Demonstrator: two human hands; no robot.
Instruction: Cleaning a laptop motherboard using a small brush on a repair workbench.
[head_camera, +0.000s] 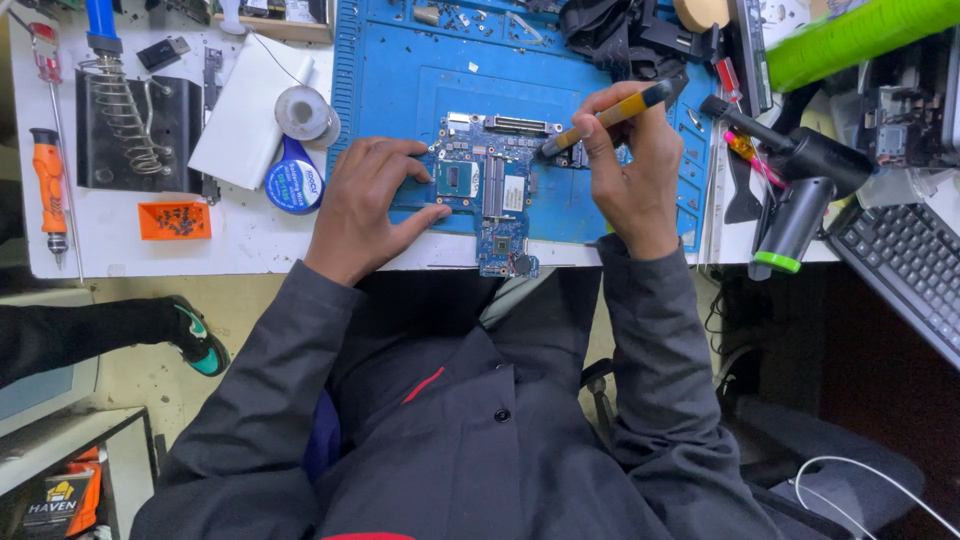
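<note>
My left hand lay spread, fingers pressing the blue circuit board flat on the blue mat at the worktop's near edge. My right hand's grip was pinching a yellow-handled screwdriver, tip touching the board's upper right part.

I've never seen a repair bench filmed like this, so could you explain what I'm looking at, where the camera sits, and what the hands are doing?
The single picture comes from a camera worn on the person's head, looking down at their own bare hands. The left hand presses on a blue computer circuit board lying on a blue rubber work mat. The right hand holds a yellow-and-black screwdriver with its tip at the board. Around them lie a small orange tray of screws, a coiled-wire soldering iron stand and a black handheld blower with green trim.
</note>
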